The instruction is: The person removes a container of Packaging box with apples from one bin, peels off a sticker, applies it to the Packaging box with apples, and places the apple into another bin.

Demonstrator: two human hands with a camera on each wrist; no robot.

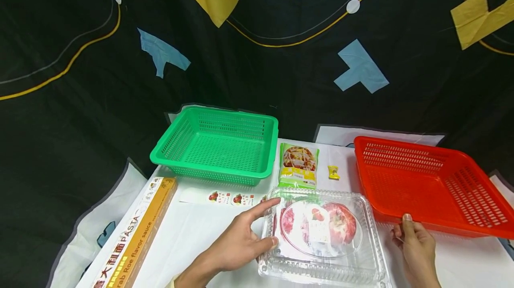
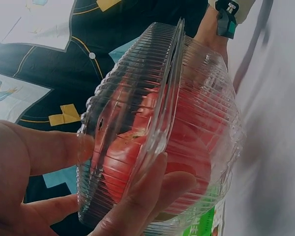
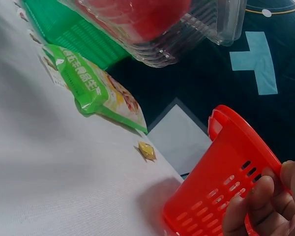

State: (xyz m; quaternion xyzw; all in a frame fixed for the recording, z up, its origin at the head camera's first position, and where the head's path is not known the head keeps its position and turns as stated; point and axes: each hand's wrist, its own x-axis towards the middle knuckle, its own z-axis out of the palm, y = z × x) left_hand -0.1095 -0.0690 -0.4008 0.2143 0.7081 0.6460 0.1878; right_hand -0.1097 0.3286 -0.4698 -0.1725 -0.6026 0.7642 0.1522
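Observation:
My left hand (image 1: 241, 241) grips the left edge of a clear plastic clamshell box (image 1: 321, 272), held off the table. Inside are red tomatoes (image 2: 125, 160), and the lid bears a label (image 1: 318, 225) with a red fruit picture. The left wrist view shows the thumb and fingers around the ribbed sides, with the lid and base together at the rim. My right hand (image 1: 417, 248) pinches the front rim of a red plastic basket (image 3: 201, 196). That basket tilts in the right wrist view because of the camera angle. No goods show inside it.
A green basket (image 1: 225, 172) stands at the back left. Behind the box lie a green-and-yellow food packet (image 1: 299, 165) and a small yellow wrapped sweet (image 1: 333, 172). A long pasta box (image 1: 136, 234) lies at the left edge, near a strip of fruit stickers (image 1: 225, 198).

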